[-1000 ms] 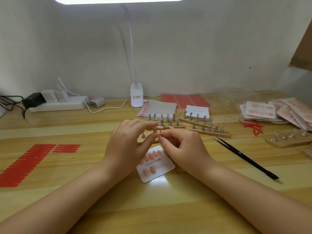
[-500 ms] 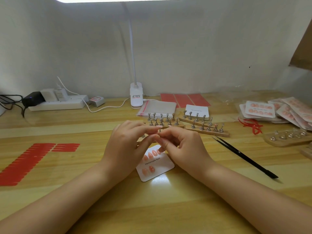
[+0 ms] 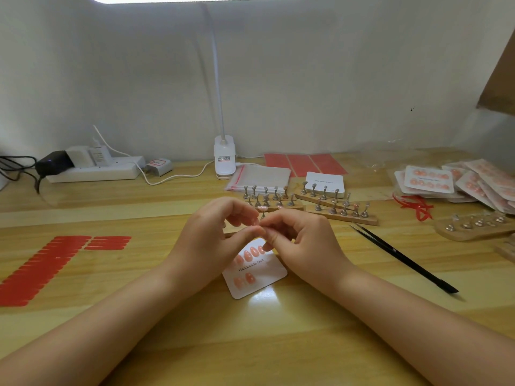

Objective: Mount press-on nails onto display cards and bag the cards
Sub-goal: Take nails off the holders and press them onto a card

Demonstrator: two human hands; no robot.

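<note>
Both hands meet over the middle of the wooden table (image 3: pixel 167 344), fingers curled and fingertips together. The left hand (image 3: pixel 211 240) and the right hand (image 3: pixel 303 240) pinch something very small between thumbs and forefingers – too small and too hidden to name with certainty. Just under them, toward the near edge, lies a white display card (image 3: pixel 259 280) printed "Handmade Nail", tilted, with four pink nails (image 3: pixel 250 253) showing in its upper row and two in its lower row; the right hand's fingertips cover the upper row's right end. Behind the hands stand wooden strips with metal nail holders (image 3: pixel 267 200), and more such strips (image 3: pixel 340 210) lie to their right. A stack of clear bags (image 3: pixel 262 176) with a red strip lies toward the far edge, beside a stack of blank cards (image 3: pixel 324 181) and red adhesive sheets (image 3: pixel 306 164). Near the right edge a pile of bagged cards (image 3: pixel 434 181) carries pink nails, with red strips (image 3: pixel 415 206) just in front of it and another holder strip (image 3: pixel 473 228) nearer. Black tweezers (image 3: pixel 404 259) lie slantwise to the right of the hands. At the left edge red tabs (image 3: pixel 41 270) are stuck to the table in rows. Along the far edge sit a white power strip (image 3: pixel 92 169) – plugs in it – and the clip base of a lamp (image 3: pixel 224 157).
</note>
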